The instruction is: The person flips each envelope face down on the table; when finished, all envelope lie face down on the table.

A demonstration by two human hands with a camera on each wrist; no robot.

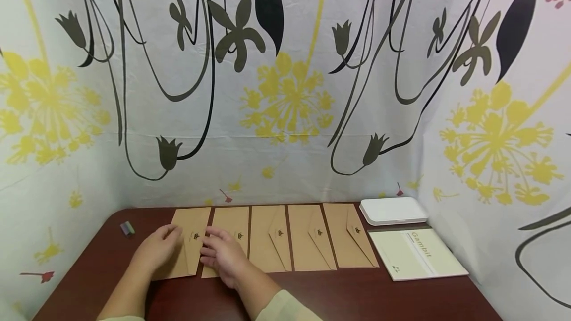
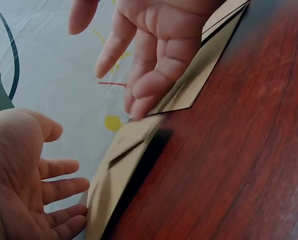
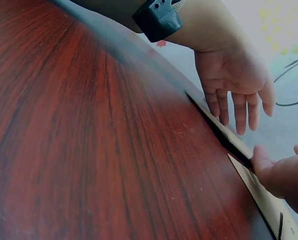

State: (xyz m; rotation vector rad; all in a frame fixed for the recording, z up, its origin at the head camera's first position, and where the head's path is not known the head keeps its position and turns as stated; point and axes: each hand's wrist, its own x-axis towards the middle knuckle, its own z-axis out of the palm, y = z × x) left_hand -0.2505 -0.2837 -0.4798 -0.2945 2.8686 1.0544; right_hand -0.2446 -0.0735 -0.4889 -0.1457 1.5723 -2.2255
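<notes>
Five brown paper envelopes lie side by side in the head view, each with a small dark crown print. My left hand (image 1: 161, 247) is over the left side of the leftmost envelope (image 1: 193, 217). At that envelope's right edge is my right hand (image 1: 224, 257), partly covering the second envelope (image 1: 233, 218). In the left wrist view, the left hand's fingers (image 2: 64, 190) spread beside a tilted envelope (image 2: 124, 160) whose near edge casts a shadow. The right fingers (image 2: 149, 90) reach its far end. The right thumb (image 3: 262, 162) appears at the envelope's end in the right wrist view.
The third envelope (image 1: 263, 232), fourth envelope (image 1: 303, 232) and fifth envelope (image 1: 339, 234) continue the row rightward. Beyond them are a white flat box (image 1: 392, 211) and a pad marked Gambit (image 1: 401, 246). A small grey object (image 1: 127, 228) lies left on the dark red table (image 1: 357, 296). Patterned cloth (image 1: 285, 172) stands behind.
</notes>
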